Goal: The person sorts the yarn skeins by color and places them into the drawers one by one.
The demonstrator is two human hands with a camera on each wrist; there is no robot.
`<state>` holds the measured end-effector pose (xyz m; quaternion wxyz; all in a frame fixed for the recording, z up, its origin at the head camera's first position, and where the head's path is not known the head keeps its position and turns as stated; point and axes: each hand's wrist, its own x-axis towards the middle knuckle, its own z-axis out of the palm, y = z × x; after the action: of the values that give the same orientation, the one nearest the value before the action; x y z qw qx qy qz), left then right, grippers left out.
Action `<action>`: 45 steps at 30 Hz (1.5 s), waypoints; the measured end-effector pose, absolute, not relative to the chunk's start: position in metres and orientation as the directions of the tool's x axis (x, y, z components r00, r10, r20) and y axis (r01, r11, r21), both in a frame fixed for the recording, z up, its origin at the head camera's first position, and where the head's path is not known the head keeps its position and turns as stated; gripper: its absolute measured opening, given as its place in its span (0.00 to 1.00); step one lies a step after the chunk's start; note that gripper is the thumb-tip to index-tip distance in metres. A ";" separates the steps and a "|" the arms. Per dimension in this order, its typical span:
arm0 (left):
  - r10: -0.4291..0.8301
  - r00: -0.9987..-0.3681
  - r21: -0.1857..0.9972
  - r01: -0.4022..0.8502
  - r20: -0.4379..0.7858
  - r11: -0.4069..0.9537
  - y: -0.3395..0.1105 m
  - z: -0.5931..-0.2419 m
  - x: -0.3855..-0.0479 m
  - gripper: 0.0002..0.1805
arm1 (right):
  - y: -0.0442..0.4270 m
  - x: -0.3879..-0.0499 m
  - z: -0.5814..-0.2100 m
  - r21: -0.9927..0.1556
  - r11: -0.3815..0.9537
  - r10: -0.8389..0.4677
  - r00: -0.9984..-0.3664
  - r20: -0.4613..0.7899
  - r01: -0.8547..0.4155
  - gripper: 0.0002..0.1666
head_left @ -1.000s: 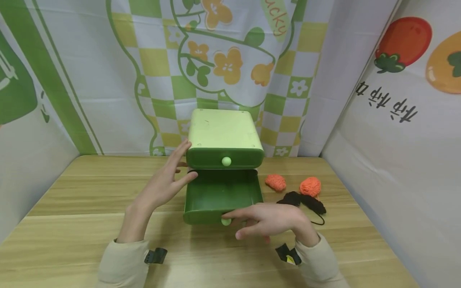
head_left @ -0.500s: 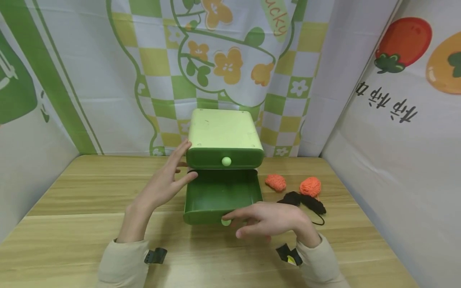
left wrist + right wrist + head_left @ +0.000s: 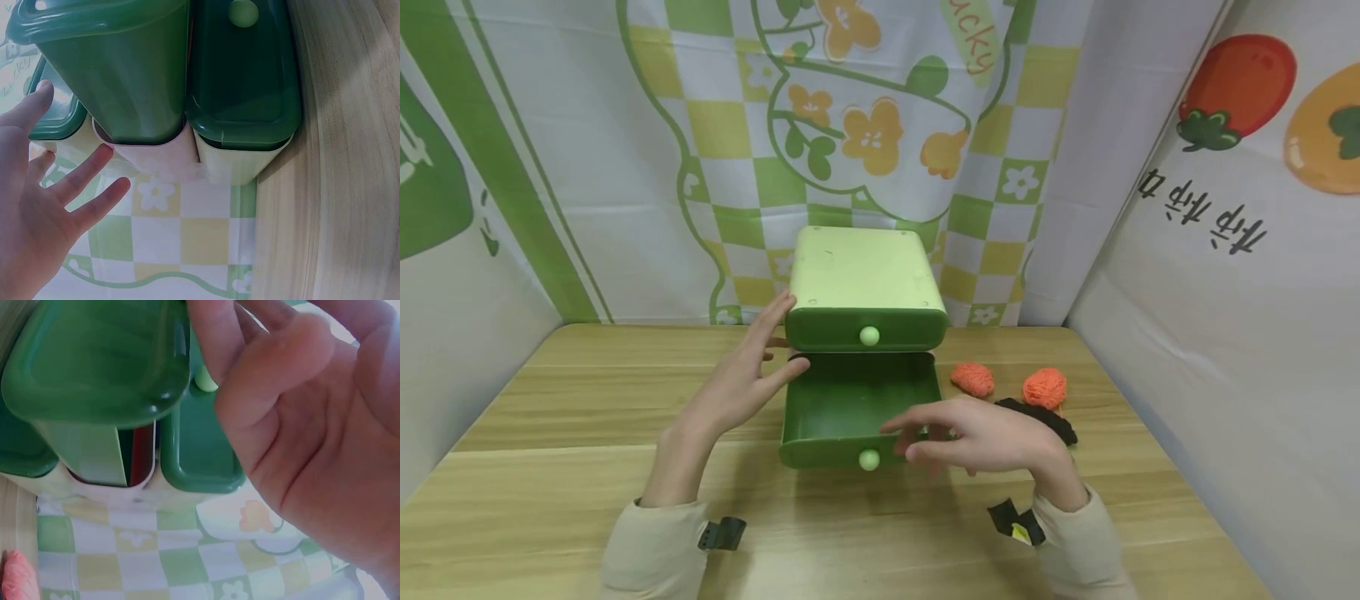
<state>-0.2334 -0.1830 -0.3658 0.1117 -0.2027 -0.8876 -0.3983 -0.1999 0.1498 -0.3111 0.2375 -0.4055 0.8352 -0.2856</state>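
Observation:
A green drawer box [image 3: 865, 267] stands on the table with a drawer [image 3: 827, 452] pulled out below the top one; the part of its inside in view holds nothing. My left hand [image 3: 730, 387] has its fingers spread at the box's left side, fingertips at the upper edge. Beside the pulled-out drawer's right front corner hovers my right hand [image 3: 985, 433], fingers loosely bent and holding nothing, clear of the round knob [image 3: 868, 460]. In the left wrist view another closed drawer [image 3: 244, 81] lies beyond the pulled-out one [image 3: 125, 87].
Two orange yarn balls [image 3: 972, 379] [image 3: 1045, 388] lie right of the box. Black yarn [image 3: 1047, 419] lies in front of them, partly hidden by my right hand. A patterned curtain [image 3: 880, 125] hangs behind the wooden table [image 3: 587, 417].
My right hand has come off the lower knob and shifted up and to the right, now covering more of the black yarn. The left hand keeps its place on the box.

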 end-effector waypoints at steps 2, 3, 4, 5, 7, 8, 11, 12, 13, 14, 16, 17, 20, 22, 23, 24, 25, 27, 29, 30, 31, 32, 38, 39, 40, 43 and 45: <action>0.274 -0.893 0.663 0.450 0.358 0.598 -0.183 -0.366 -0.234 0.45 | 0.152 -0.201 -0.310 -0.672 0.499 -0.810 -0.570 -0.137 -0.547 0.22; 0.276 -0.892 0.663 0.451 0.358 0.598 -0.183 -0.366 -0.234 0.45 | 0.153 -0.202 -0.310 -0.677 0.490 -0.811 -0.573 -0.122 -0.549 0.22; 0.278 -0.891 0.662 0.453 0.358 0.597 -0.184 -0.366 -0.234 0.45 | 0.155 -0.202 -0.309 -0.682 0.482 -0.809 -0.577 -0.106 -0.550 0.22; 0.281 -0.890 0.662 0.455 0.358 0.596 -0.184 -0.367 -0.234 0.45 | 0.156 -0.203 -0.309 -0.688 0.475 -0.808 -0.582 -0.093 -0.549 0.22; 0.283 -0.891 0.664 0.454 0.356 0.594 -0.184 -0.367 -0.234 0.45 | 0.159 -0.203 -0.309 -0.700 0.464 -0.800 -0.595 -0.070 -0.542 0.22; 0.283 -0.891 0.664 0.453 0.355 0.594 -0.184 -0.367 -0.234 0.45 | 0.161 -0.203 -0.309 -0.705 0.463 -0.794 -0.605 -0.062 -0.537 0.22; 0.283 -0.892 0.668 0.452 0.353 0.591 -0.184 -0.366 -0.234 0.45 | 0.165 -0.204 -0.308 -0.714 0.468 -0.771 -0.635 -0.042 -0.521 0.21; 0.281 -0.893 0.670 0.449 0.351 0.591 -0.184 -0.366 -0.233 0.45 | 0.166 -0.204 -0.308 -0.715 0.469 -0.765 -0.643 -0.034 -0.519 0.21; 0.281 -0.893 0.671 0.450 0.352 0.589 -0.184 -0.366 -0.233 0.45 | 0.167 -0.204 -0.308 -0.717 0.468 -0.760 -0.649 -0.027 -0.518 0.21; 0.279 -0.893 0.672 0.449 0.352 0.589 -0.184 -0.366 -0.233 0.45 | 0.168 -0.204 -0.307 -0.716 0.467 -0.756 -0.654 -0.019 -0.519 0.21; 0.275 -0.894 0.675 0.448 0.354 0.587 -0.184 -0.366 -0.233 0.45 | 0.171 -0.205 -0.307 -0.710 0.462 -0.752 -0.659 0.004 -0.531 0.20; 0.277 -0.892 0.672 0.451 0.356 0.587 -0.184 -0.366 -0.233 0.45 | 0.172 -0.206 -0.307 -0.704 0.460 -0.750 -0.661 0.018 -0.541 0.20; 0.276 -0.892 0.673 0.452 0.358 0.586 -0.183 -0.365 -0.233 0.45 | 0.177 -0.208 -0.307 -0.688 0.457 -0.743 -0.667 0.053 -0.563 0.19; 0.275 -0.892 0.672 0.452 0.359 0.586 -0.183 -0.365 -0.233 0.45 | 0.180 -0.210 -0.308 -0.679 0.463 -0.732 -0.678 0.069 -0.569 0.18; 0.276 -0.892 0.673 0.452 0.359 0.585 -0.183 -0.366 -0.233 0.45 | 0.182 -0.211 -0.308 -0.677 0.467 -0.726 -0.684 0.075 -0.569 0.18; 0.273 -0.893 0.676 0.450 0.358 0.584 -0.183 -0.366 -0.234 0.44 | 0.183 -0.212 -0.308 -0.675 0.471 -0.719 -0.691 0.079 -0.567 0.18; 0.273 -0.892 0.676 0.450 0.359 0.584 -0.183 -0.366 -0.234 0.44 | 0.185 -0.212 -0.308 -0.674 0.476 -0.711 -0.698 0.082 -0.564 0.18; 0.273 -0.892 0.676 0.452 0.361 0.582 -0.183 -0.366 -0.234 0.44 | 0.187 -0.214 -0.309 -0.668 0.486 -0.700 -0.709 0.089 -0.564 0.18; 0.275 -0.890 0.673 0.455 0.364 0.583 -0.182 -0.367 -0.235 0.44 | 0.189 -0.216 -0.309 -0.665 0.492 -0.688 -0.719 0.098 -0.562 0.17; 0.276 -0.889 0.670 0.457 0.365 0.586 -0.183 -0.367 -0.235 0.45 | 0.190 -0.217 -0.310 -0.661 0.497 -0.682 -0.724 0.102 -0.562 0.17; 0.278 -0.889 0.668 0.457 0.364 0.587 -0.183 -0.367 -0.235 0.45 | 0.191 -0.217 -0.310 -0.659 0.502 -0.675 -0.730 0.107 -0.561 0.18; 0.279 -0.888 0.667 0.459 0.365 0.587 -0.182 -0.367 -0.235 0.45 | 0.193 -0.218 -0.310 -0.655 0.510 -0.666 -0.738 0.110 -0.558 0.18; 0.273 -0.894 0.676 0.448 0.357 0.584 -0.182 -0.366 -0.234 0.44 | 0.199 -0.222 -0.311 -0.648 0.554 -0.618 -0.780 0.102 -0.523 0.19; 0.271 -0.894 0.677 0.448 0.358 0.584 -0.182 -0.366 -0.234 0.44 | 0.200 -0.222 -0.311 -0.650 0.555 -0.615 -0.782 0.100 -0.519 0.19; 0.269 -0.894 0.677 0.448 0.359 0.584 -0.182 -0.366 -0.234 0.44 | 0.201 -0.224 -0.312 -0.650 0.556 -0.613 -0.784 0.099 -0.517 0.19; 0.266 -0.894 0.676 0.446 0.360 0.587 -0.183 -0.366 -0.233 0.44 | 0.204 -0.227 -0.313 -0.648 0.571 -0.602 -0.794 0.088 -0.504 0.19; 0.267 -0.894 0.672 0.447 0.360 0.590 -0.183 -0.366 -0.233 0.44 | 0.207 -0.229 -0.313 -0.635 0.594 -0.590 -0.804 0.075 -0.495 0.19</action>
<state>-0.2332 -0.1830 -0.3660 0.1110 -0.2020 -0.8848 -0.4050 -0.2287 0.2070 -0.3132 0.0716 -0.3049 0.8897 -0.3320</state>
